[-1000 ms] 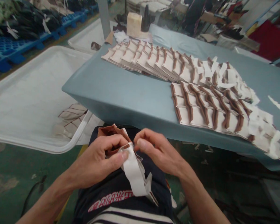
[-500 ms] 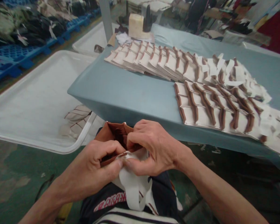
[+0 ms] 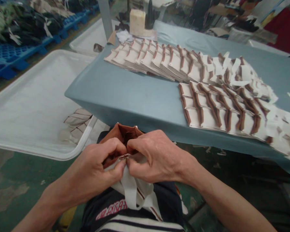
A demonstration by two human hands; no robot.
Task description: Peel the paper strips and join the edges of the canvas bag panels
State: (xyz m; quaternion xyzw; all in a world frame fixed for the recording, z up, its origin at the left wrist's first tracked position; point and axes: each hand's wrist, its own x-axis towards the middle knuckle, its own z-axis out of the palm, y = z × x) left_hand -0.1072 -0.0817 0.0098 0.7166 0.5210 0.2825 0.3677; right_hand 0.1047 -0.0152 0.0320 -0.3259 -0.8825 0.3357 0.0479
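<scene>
Close to my body, a sewn fabric bag [image 3: 113, 133] with a brown lining and cream outside is held up with its mouth open. My left hand [image 3: 100, 164] pinches the bag's rim between thumb and fingers. My right hand [image 3: 152, 156] pinches the same rim right beside it, so the fingertips nearly meet. From below the pinched spot a white strap [image 3: 131, 191] hangs in a loop over my dark clothing. What lies between my fingertips is mostly hidden.
Ahead stands a blue-covered table [image 3: 125, 93]. Rows of cream pieces with brown edges [image 3: 207, 106] lie on it. A white tub [image 3: 38, 96] at the left holds a few folded pieces [image 3: 78, 124]. Blue pallets [image 3: 12, 61] carry dark bundles.
Both hands have kept their pinch on the bag's rim and drawn slightly closer together. The view has shifted a little; the table appears farther left.
</scene>
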